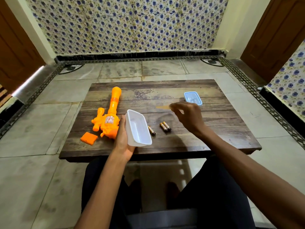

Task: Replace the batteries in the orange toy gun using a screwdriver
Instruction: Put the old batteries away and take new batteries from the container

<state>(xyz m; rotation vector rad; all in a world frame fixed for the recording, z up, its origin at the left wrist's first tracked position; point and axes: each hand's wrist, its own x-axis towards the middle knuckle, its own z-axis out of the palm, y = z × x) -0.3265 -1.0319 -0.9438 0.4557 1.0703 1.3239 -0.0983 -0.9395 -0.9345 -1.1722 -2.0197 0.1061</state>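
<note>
On the desk (pixel 214 126), the gun (pixel 109 119) lies just left of the left hand (pixel 123 139), whose fingers (pixel 122 122) grip a tub (pixel 138 129). The gun's cover (pixel 89 138) is off. Batteries (pixel 165 126) lie near the right hand (pixel 189 116), its fingers (pixel 178 107) pinching what seems the screwdriver (pixel 162 107), blurred. Refitting likely remains.

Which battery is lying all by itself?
The battery right beside the white tub. The other two batteries lie together, farther right.
</note>
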